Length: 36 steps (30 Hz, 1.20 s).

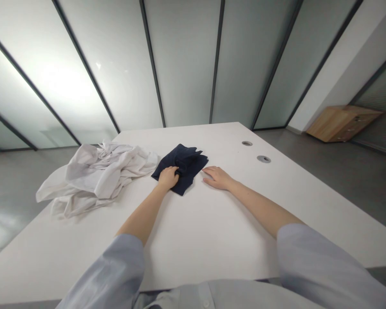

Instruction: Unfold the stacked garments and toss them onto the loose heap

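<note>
A crumpled dark navy cloth (pixel 188 165) lies in the middle of the table, with uneven, pointed edges on its right side. My left hand (pixel 169 177) rests on its left front part, fingers curled in and closed on the fabric; the fingertips are partly hidden in the folds. Just right of the cloth, my right hand (pixel 217 178) is low over the tabletop. Its fingers stretch toward the cloth's right edge, and it holds nothing.
A loose heap of white garments (pixel 106 174) lies at the left, partly over the table's left edge. Two round cable grommets (pixel 263 159) are set in the white table (pixel 218 240) at the right. Frosted glass panels (pixel 183 64) stand behind, and a wooden cabinet (pixel 337 122) is at far right.
</note>
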Available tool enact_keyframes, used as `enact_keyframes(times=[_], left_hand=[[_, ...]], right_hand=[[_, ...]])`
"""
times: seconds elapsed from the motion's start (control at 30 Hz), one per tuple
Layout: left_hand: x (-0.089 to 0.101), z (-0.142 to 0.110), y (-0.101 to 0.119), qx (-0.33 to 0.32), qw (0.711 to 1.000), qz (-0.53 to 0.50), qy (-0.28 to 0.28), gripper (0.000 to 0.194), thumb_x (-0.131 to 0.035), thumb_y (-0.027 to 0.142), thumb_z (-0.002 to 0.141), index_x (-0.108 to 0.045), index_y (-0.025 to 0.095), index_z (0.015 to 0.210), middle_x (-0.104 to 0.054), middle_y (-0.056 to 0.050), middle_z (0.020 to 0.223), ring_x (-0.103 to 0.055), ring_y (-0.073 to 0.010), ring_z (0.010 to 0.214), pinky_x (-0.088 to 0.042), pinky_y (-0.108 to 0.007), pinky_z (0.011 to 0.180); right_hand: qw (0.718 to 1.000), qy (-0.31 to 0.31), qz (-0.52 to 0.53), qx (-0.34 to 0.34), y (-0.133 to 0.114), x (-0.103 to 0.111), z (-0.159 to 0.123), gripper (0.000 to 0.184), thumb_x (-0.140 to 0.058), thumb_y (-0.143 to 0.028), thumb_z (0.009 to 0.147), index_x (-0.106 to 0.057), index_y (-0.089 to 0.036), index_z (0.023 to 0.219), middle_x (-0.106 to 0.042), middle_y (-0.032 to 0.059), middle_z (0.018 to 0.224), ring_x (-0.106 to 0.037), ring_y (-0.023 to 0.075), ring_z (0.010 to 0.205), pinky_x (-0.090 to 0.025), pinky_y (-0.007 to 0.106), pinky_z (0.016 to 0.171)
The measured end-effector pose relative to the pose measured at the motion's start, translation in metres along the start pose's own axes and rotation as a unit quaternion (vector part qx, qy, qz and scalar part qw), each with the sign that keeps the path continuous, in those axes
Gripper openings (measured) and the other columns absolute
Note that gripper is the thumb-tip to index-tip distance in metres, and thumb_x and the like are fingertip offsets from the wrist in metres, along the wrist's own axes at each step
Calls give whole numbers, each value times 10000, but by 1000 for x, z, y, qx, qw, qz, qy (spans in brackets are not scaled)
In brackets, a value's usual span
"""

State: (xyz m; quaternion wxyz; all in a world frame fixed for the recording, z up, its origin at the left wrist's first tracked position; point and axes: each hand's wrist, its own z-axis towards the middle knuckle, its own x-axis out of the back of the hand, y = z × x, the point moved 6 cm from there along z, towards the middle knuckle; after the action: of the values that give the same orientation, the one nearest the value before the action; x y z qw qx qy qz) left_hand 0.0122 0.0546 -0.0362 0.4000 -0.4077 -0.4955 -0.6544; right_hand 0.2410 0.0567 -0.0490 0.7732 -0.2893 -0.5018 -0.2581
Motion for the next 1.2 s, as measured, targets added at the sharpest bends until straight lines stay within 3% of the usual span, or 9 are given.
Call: enact_keyframes(times=[0.2, 0.3, 0.43, 0.53, 0.6, 0.7, 0.87, 1.03, 1.2], left_hand=[[-7, 4, 15, -10, 951, -309, -7, 216, -535, 261, 842, -706, 186, 952, -734, -84, 991, -637, -292, 1045, -456, -445, 1006], [-9, 15, 5, 61, 826, -557, 56, 208, -580, 337, 827, -687, 173, 897, -741, -70, 917, -664, -272, 992, -508, -433, 953], [-2, 19, -49, 229, 622, -704, 255, 222, -558, 295, 840, -628, 190, 1023, -722, -62, 949, -693, -216, 937, -549, -376, 886], [4, 11, -92, 319, 572, -671, 348, 231, -515, 232, 853, -582, 199, 1072, -694, -63, 1001, -681, -189, 952, -552, -350, 867], [5, 7, -111, 345, 595, -629, 362, 235, -508, 192, 837, -564, 197, 1066, -677, -66, 999, -670, -188, 953, -551, -353, 857], [12, 4, -120, 320, 692, -527, 376, 268, -556, 172, 781, -541, 188, 1049, -651, -61, 969, -647, -191, 952, -529, -366, 880], [37, -4, -92, 222, 841, -248, 425, 197, -592, 182, 748, -528, 180, 934, -593, -47, 863, -599, -216, 914, -472, -409, 926], [15, 6, -31, 31, 979, -62, 193, 124, -574, 276, 819, -610, 196, 906, -639, -88, 973, -590, -259, 988, -469, -418, 920], [-13, 6, -10, -36, 997, 16, 60, 339, -562, 318, 847, -616, 180, 1152, -613, -128, 1202, -564, -299, 1112, -453, -448, 977]], right_hand=[[999, 11, -14, -29, 8, 3, -2, 518, -536, -445, 907, -605, -133, 1313, -537, 167, 1408, -458, 324, 1328, -365, 476, 1092], [999, -28, -17, -33, 6, 3, -1, 499, -460, -469, 947, -615, -164, 1310, -567, 131, 1389, -466, 304, 1327, -340, 471, 1111], [995, -63, -24, -78, 14, 12, -2, 494, -319, -480, 997, -640, -238, 1284, -578, 74, 1388, -477, 275, 1326, -334, 473, 1100], [990, -84, -49, -105, 24, 20, -4, 481, -379, -523, 968, -635, -270, 1287, -581, 64, 1386, -505, 290, 1298, -331, 493, 1084], [985, -89, -76, -131, 33, 26, -5, 455, -439, -522, 942, -652, -275, 1259, -616, 65, 1346, -541, 296, 1252, -322, 498, 1078], [969, -82, -123, -199, 45, 35, -5, 396, -478, -495, 921, -705, -276, 1160, -710, 67, 1180, -605, 300, 1137, -268, 528, 1086], [944, -55, -168, -280, 52, 41, -10, 399, -450, -450, 925, -749, -205, 1025, -739, 119, 948, -630, 306, 1021, -288, 504, 1045], [937, -16, -155, -313, 58, 36, -18, 424, -479, -415, 906, -665, -179, 1204, -653, 170, 1180, -573, 331, 1098, -394, 446, 928], [932, 6, -135, -337, 69, 33, -20, 372, -512, -375, 887, -704, -165, 1125, -654, 192, 1120, -538, 378, 1102, -381, 513, 928]])
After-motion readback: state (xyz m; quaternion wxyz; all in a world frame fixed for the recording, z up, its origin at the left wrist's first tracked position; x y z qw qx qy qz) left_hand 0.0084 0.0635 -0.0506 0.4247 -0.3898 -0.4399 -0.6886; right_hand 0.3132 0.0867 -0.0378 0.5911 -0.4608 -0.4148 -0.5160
